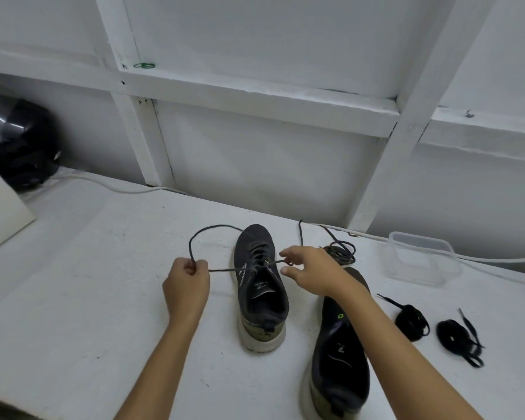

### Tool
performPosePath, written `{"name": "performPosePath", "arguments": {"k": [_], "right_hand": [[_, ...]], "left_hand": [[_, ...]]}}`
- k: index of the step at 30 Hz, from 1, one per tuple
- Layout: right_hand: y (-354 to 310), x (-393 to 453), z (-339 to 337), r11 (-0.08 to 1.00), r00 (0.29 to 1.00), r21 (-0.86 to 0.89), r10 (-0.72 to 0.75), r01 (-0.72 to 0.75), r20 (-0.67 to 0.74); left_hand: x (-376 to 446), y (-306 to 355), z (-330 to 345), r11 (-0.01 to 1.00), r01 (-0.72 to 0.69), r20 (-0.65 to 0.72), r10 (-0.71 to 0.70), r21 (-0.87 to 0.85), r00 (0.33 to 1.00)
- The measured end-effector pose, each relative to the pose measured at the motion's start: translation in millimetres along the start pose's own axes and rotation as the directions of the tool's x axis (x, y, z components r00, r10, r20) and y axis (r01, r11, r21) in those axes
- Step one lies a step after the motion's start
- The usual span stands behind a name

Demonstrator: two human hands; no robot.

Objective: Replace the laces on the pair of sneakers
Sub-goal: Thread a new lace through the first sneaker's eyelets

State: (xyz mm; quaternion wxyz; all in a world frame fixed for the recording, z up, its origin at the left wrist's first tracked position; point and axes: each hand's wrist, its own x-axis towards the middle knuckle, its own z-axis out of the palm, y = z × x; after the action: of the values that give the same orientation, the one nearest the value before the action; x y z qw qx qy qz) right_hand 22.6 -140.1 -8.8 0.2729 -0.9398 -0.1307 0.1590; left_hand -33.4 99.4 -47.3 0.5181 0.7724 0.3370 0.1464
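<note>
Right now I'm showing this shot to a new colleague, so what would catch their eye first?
Probably the dark sneaker standing upright mid-table, with both hands at its lace: the left hand grips one end beside the shoe, the right hand pinches the other above the eyelets. Next, the second sneaker lying on its side to the right, and two black lace bundles beyond it.

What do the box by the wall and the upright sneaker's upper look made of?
Box: clear plastic, slightly frosted; the table shows through its walls. Sneaker upper: dark matte knit or mesh fabric, probably, with no shine and a soft collar; weave too small to confirm.
</note>
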Motion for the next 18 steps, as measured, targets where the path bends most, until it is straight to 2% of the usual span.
{"name": "performPosePath", "arguments": {"k": [3, 6, 7, 9, 12, 14, 16, 17, 18], "right_hand": [[4.0, 3.1, 2.7, 0.999, 1.000, -0.027, 0.019, -0.019, -0.011], [-0.5, 3.1, -4.9, 1.000, 0.999, -0.001, -0.015, 0.015, -0.044], [-4.2, 2.6, -10.1, 0.999, 0.997, 0.004, -0.037, 0.037, -0.073], [-12.7, 0.8, -22.5, 0.997, 0.990, 0.011, -0.071, 0.072, -0.121], [-29.2, 0.0, -41.0, 0.993, 0.987, 0.002, -0.115, 0.116, -0.116], [-40.8, -0.8, -51.3, 0.990, 0.986, -0.019, -0.139, 0.138, -0.096], [-48.9, -2.3, -60.3, 0.988, 0.985, -0.012, -0.157, 0.157, -0.073], [-50.4, -3.0, -64.6, 0.987, 0.985, -0.016, -0.162, 0.161, -0.057], [-50.2, -3.7, -68.8, 0.987, 0.987, -0.033, -0.158, 0.157, -0.036]], "left_hand": [[-2.1, -17.4, 2.0, 0.971, 0.008, 0.067, -0.024, 0.238, 0.997], [-6.6, -21.2, 2.0, 0.923, -0.030, 0.135, -0.024, 0.385, 0.991], [-7.5, -19.6, 2.4, 0.915, -0.073, 0.131, 0.022, 0.396, 0.991], [-11.0, -10.0, 3.5, 0.919, -0.238, 0.112, 0.213, 0.314, 0.971], [-17.5, 23.0, 4.1, 0.875, -0.483, 0.151, 0.474, 0.029, 0.867], [-19.0, 47.5, 5.8, 0.801, -0.596, 0.326, 0.580, -0.059, 0.747], [-18.5, 65.8, 12.1, 0.731, -0.682, 0.563, 0.573, -0.024, 0.595], [-19.1, 71.3, 15.2, 0.705, -0.709, 0.628, 0.547, 0.010, 0.553], [-19.1, 73.6, 18.0, 0.698, -0.715, 0.638, 0.533, 0.040, 0.556]]}}
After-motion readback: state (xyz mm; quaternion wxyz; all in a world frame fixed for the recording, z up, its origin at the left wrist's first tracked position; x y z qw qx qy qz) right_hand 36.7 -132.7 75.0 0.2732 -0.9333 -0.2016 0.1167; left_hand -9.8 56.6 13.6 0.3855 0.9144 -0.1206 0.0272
